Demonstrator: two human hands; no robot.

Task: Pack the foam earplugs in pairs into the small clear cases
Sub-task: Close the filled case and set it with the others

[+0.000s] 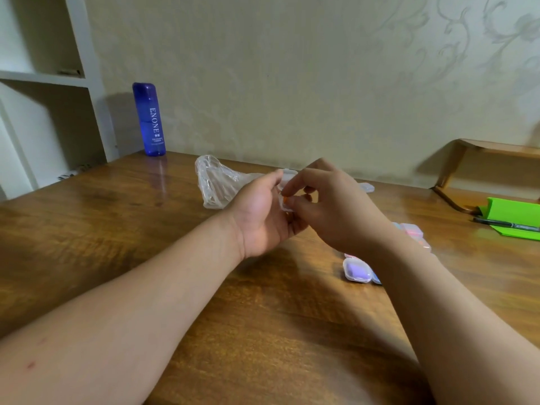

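Left hand and right hand around clear case with orange earplug above wooden table

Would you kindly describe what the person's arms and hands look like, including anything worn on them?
Both are bare: the left hand and right hand wear no gloves, and no ring, watch or bracelet shows. No sleeves reach the left forearm or right forearm within the frame. The left forearm carries a few small scratch-like marks near the elbow end.

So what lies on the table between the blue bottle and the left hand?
A crumpled clear plastic bag, seen in the head view, between the blue bottle and the left hand, which holds a small clear case.
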